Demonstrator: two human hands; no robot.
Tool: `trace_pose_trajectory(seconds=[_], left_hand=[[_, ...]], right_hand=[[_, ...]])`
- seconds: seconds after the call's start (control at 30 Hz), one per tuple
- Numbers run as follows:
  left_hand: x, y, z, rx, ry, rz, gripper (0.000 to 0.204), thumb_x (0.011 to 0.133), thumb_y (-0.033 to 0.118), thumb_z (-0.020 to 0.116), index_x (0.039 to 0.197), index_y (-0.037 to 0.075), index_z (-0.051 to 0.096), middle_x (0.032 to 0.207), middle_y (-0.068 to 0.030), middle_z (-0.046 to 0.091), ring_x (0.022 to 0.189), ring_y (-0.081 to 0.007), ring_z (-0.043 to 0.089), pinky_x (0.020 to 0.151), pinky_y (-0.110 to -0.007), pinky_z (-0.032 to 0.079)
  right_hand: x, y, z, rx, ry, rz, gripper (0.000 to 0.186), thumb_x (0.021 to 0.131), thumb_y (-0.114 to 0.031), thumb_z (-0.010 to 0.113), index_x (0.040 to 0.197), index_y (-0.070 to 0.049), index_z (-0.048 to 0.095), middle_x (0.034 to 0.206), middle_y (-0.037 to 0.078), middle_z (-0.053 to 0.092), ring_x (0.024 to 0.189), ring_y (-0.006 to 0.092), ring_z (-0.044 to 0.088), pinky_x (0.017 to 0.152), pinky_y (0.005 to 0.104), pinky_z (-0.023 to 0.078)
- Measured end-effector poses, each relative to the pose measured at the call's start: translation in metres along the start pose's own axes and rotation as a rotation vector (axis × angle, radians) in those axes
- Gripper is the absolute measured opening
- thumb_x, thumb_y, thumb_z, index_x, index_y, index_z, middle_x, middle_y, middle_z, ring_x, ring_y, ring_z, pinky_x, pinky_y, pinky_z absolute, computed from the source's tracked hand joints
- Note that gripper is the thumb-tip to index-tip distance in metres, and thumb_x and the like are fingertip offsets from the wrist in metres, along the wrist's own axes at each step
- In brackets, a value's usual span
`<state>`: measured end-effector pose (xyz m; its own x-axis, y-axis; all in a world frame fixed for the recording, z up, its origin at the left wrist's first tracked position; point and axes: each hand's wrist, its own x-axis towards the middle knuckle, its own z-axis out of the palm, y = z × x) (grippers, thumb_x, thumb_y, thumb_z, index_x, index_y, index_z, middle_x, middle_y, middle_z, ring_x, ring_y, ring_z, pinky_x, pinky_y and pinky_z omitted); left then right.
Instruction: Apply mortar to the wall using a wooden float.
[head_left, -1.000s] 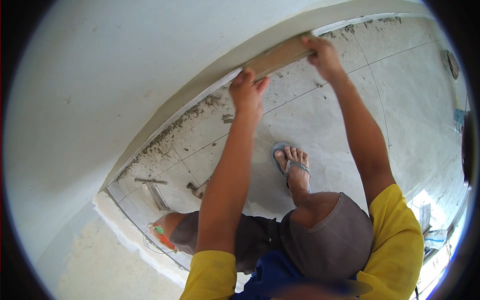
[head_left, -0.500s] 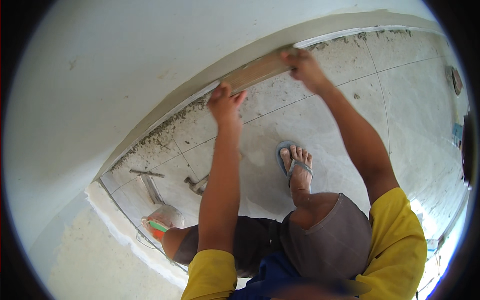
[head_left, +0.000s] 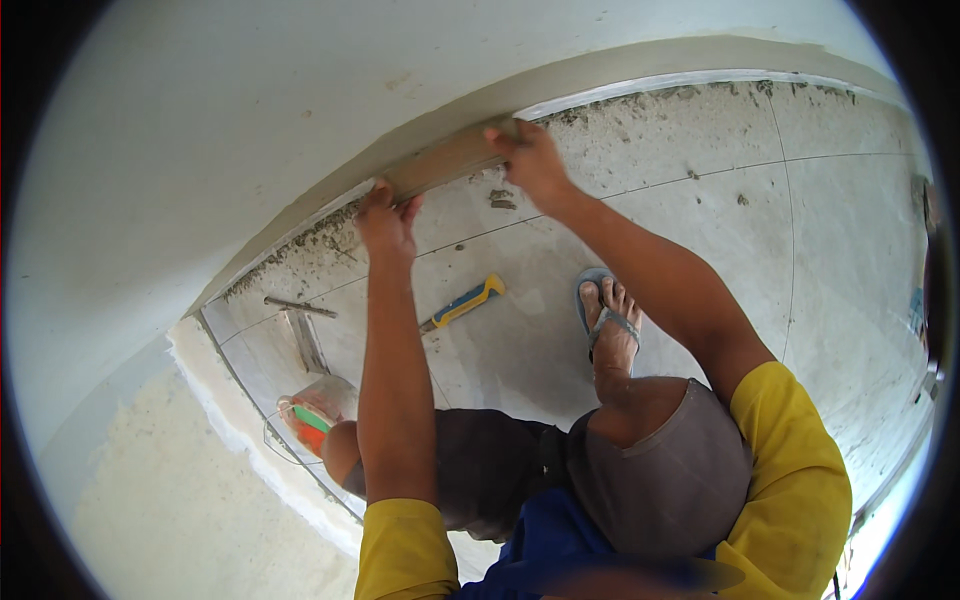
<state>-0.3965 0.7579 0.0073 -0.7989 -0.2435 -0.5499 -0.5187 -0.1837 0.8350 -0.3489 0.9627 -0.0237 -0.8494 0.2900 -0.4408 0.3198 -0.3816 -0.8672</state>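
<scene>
A brown wooden board [head_left: 445, 158] lies along the grey plaster band [head_left: 620, 62] at the foot of the white wall. My left hand [head_left: 388, 220] grips its left end, fingers curled over the edge and a little blurred. My right hand [head_left: 530, 165] is closed on the right end. Below the board, dried mortar crumbs [head_left: 500, 200] are scattered on the grey tiles. A tool with a blue and yellow handle [head_left: 462, 302] lies on the tiles just right of my left forearm, its head hidden behind that arm.
At left, a flat metal tool [head_left: 305, 335] and a thin bar [head_left: 285, 305] lie near the tile edge, above a bucket [head_left: 330, 398] with orange and green inside. My sandalled foot [head_left: 612, 315] stands on the tiles [head_left: 720, 250]. Dark objects [head_left: 935, 300] sit at the far right edge.
Both hands have moved leftward and down in the picture with the board, sliding it along the wall band. The blue and yellow handle has come into sight beside my left forearm.
</scene>
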Motion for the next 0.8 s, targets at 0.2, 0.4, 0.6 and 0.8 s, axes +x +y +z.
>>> trace_pose_trajectory(seconds=[0.2, 0.4, 0.6, 0.8], left_hand=[[-0.052, -0.032, 0.106, -0.082, -0.146, -0.021, 0.028, 0.094, 0.011, 0.055, 0.112, -0.009, 0.053, 0.103, -0.0168, 0.06, 0.083, -0.0254, 0.065, 0.067, -0.034, 0.062], [-0.04, -0.033, 0.085, -0.068, -0.124, -0.021, 0.028, 0.093, 0.013, 0.057, 0.111, -0.008, 0.053, 0.102, -0.0151, 0.06, 0.078, -0.0256, 0.065, 0.07, -0.035, 0.062], [-0.041, -0.023, 0.076, 0.0, -0.079, -0.051, 0.026, 0.094, 0.013, 0.056, 0.112, -0.005, 0.054, 0.106, -0.0136, 0.06, 0.085, -0.026, 0.065, 0.076, -0.036, 0.06], [-0.066, -0.037, 0.136, -0.016, -0.183, -0.063, 0.02, 0.094, 0.014, 0.058, 0.101, -0.005, 0.054, 0.094, -0.0123, 0.059, 0.074, -0.0237, 0.065, 0.067, -0.032, 0.061]], right_hand=[[0.005, -0.044, -0.107, 0.132, 0.105, 0.057, 0.026, 0.088, -0.026, 0.067, 0.092, -0.002, 0.06, 0.062, -0.004, 0.041, 0.045, 0.0048, 0.029, 0.04, 0.0237, 0.023], [0.001, -0.04, -0.081, 0.14, 0.138, 0.024, 0.024, 0.089, -0.023, 0.064, 0.095, 0.0, 0.057, 0.062, -0.003, 0.044, 0.044, 0.0051, 0.033, 0.04, 0.0238, 0.025], [0.001, -0.036, -0.078, 0.126, 0.076, 0.075, 0.025, 0.089, -0.022, 0.065, 0.091, 0.002, 0.058, 0.061, -0.001, 0.046, 0.044, 0.0059, 0.036, 0.04, 0.0239, 0.027], [0.011, -0.055, -0.142, 0.17, 0.14, 0.04, 0.027, 0.087, -0.022, 0.067, 0.09, 0.004, 0.06, 0.06, -0.002, 0.044, 0.045, 0.0056, 0.034, 0.04, 0.0236, 0.026]])
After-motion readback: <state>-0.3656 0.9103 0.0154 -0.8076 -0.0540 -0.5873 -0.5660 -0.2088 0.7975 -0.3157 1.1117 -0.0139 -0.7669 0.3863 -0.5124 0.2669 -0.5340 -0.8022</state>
